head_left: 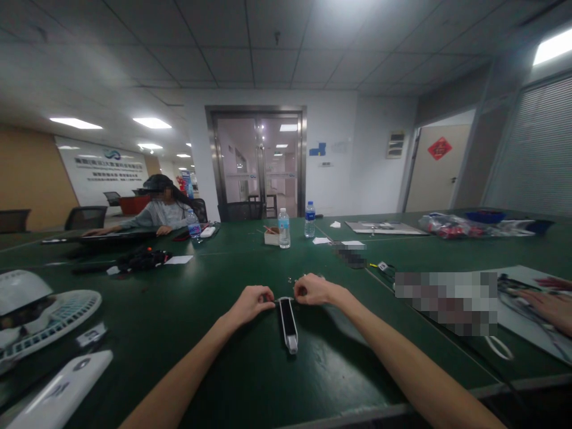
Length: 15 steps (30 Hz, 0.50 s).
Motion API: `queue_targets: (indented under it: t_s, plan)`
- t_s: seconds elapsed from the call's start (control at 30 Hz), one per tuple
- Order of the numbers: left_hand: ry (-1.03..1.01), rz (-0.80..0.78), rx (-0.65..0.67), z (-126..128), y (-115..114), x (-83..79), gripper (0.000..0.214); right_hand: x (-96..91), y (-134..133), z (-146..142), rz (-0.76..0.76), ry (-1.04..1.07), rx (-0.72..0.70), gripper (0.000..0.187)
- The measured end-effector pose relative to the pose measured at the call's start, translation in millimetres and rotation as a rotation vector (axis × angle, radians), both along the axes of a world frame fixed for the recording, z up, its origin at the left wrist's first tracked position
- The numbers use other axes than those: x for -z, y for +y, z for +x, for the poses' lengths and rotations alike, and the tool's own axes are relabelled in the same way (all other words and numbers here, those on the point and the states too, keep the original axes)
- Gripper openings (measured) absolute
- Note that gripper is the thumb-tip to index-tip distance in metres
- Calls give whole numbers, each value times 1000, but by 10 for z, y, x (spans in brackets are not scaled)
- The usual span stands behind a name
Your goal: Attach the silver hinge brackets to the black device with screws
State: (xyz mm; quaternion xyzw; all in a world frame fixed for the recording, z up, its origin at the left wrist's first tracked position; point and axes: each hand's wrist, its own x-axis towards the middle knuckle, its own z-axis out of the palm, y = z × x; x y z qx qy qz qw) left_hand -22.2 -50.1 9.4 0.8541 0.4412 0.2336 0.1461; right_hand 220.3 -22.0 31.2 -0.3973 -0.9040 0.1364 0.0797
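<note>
A slim white device with a long black face (288,320) lies on the green table in front of me, its narrow white end towards me. At the left of its far end is my left hand (254,302), thumb and fingers pinched together. My right hand (315,290) is curled in a pinch by the right far corner. Something thin seems to run between the fingertips and the device's far edge, too small to make out. Tiny shiny pieces (290,280) lie just beyond, close to the right fingers.
Two water bottles (284,229) (310,220) and a small box (271,236) stand farther back. White appliance parts (49,322) and a white casing (62,387) are on the left. At right, another person's hand (547,307) rests over a white board (522,280) with cables. Someone sits back left (165,208).
</note>
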Motion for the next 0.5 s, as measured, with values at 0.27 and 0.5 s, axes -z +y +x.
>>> queue_targets:
  t_s: [0.27, 0.5]
  plan:
    - [-97, -45, -36, 17, 24, 59, 20, 55, 9, -30, 4, -31, 25, 17]
    - [-167, -84, -67, 48, 46, 116, 26, 96, 27, -48, 45, -25, -7, 16]
